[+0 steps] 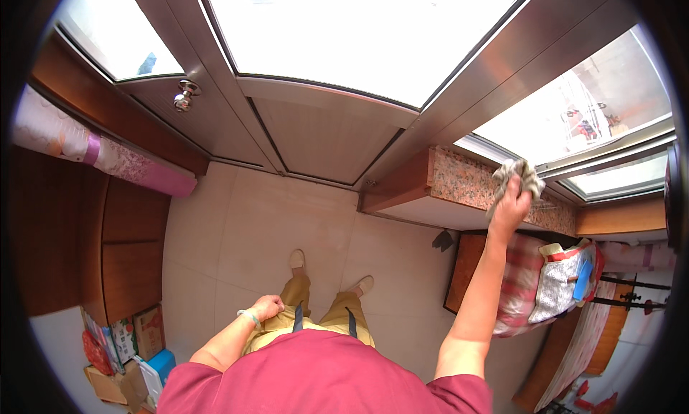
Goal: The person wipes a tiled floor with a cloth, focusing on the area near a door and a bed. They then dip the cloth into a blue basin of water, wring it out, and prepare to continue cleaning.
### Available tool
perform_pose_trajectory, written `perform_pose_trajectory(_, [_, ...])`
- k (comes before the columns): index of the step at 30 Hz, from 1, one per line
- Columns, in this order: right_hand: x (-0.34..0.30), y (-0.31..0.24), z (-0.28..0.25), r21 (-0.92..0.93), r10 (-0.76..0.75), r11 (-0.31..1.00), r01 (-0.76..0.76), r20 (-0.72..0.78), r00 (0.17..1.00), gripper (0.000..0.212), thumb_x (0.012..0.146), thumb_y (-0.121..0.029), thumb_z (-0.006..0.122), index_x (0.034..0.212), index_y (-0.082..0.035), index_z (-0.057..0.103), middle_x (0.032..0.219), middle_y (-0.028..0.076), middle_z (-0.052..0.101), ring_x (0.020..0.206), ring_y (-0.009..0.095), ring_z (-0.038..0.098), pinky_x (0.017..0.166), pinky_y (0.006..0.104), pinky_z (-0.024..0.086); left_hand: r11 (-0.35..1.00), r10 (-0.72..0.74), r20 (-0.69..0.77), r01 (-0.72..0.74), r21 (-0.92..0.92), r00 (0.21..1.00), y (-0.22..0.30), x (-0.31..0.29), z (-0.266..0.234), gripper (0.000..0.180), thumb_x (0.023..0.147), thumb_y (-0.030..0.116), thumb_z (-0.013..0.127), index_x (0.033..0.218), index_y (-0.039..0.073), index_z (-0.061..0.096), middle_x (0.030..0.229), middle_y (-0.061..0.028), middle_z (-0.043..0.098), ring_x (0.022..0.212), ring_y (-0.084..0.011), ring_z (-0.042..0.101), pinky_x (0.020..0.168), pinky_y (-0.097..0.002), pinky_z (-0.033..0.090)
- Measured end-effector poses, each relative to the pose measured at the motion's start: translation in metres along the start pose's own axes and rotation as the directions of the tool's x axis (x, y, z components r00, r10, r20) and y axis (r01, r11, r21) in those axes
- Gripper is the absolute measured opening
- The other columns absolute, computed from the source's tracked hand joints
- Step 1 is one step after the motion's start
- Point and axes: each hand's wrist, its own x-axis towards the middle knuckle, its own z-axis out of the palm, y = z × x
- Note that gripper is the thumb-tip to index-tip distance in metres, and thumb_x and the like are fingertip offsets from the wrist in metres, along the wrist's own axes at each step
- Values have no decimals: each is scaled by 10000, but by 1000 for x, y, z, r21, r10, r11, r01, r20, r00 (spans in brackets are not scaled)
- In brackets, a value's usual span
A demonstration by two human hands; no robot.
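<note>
My right hand (511,207) is stretched out to the right, its fingers closed round a crumpled, light grey-brown cloth (522,175). The cloth is at the speckled pinkish granite windowsill (463,175), just beneath the window's metal frame. Part of the cloth hangs down beside the wrist. Low by my waist, in front of the yellowish trousers, my left hand (268,307) is curled closed, with nothing showing in it. A pale band (250,316) circles that wrist.
Ahead stands a brown metal door (323,130) with bright glass and a round knob (185,96). Below the sill, a checked red cloth (518,277) and a silvery bag (556,288) lie at the right. Wooden cabinets (133,245) and boxes (149,331) line the left.
</note>
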Motion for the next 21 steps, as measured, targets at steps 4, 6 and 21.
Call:
perform_pose_trajectory(4, [26, 77, 33, -453, -247, 832, 321, 216, 945, 354, 961, -372, 509, 1089, -54, 598, 966, 130, 655, 857, 280, 622, 753, 419, 484, 997, 56, -42, -58, -45, 998, -16, 11, 4, 168, 830, 221, 656, 904, 71, 661, 791, -48, 632, 755, -172, 561, 717, -338, 477])
perform_pose_trajectory(6, [-5, 134, 50, -811, 181, 573, 118, 265, 947, 497, 895, -422, 546, 1279, -105, 544, 1363, 146, 497, 1228, 334, 466, 1049, 495, 315, 995, 92, -59, -94, -43, 994, -12, 14, 5, 155, 836, 206, 657, 892, 62, 656, 762, -23, 614, 729, -150, 537, 684, -330, 473])
perform_pose_trajectory(21, [-86, 68, 97, -491, -306, 710, 505, 430, 849, 172, 843, -193, 598, 884, -28, 574, 979, 166, 562, 973, 380, 490, 869, 492, 386, 943, 141, 211, -196, 269, 967, 19, 44, 8, 214, 786, 262, 660, 935, 111, 684, 856, -114, 686, 828, -266, 641, 748, -381, 493])
